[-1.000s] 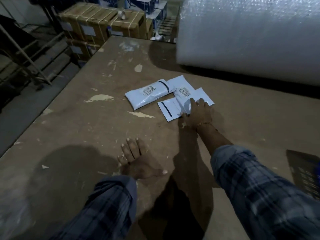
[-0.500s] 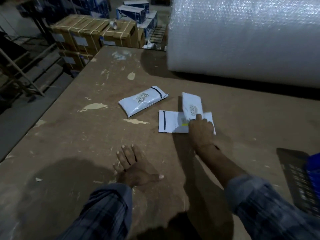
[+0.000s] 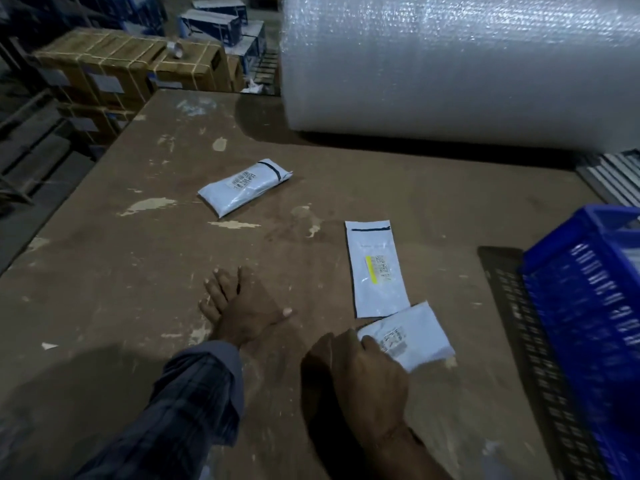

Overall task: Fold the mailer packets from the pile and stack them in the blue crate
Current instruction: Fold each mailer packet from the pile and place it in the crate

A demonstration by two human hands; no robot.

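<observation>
Gripping right hand (image 3: 367, 372), white labelled mailer packet (image 3: 412, 337)

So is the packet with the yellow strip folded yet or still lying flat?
Flat: the yellow-strip packet lies spread full length on the table, unfolded, no hand on it.

Dim, grainy; deep shadows near; edges warped.

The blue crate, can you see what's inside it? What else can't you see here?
- Blue crate: head view, cut off by the right edge; its near wall hides the inside.
- Packet labels: print too small and dim to read.
- Right hand fingertips: hidden under the packet it grips.
- Bubble wrap roll: cut off at the top and right edges.
</observation>
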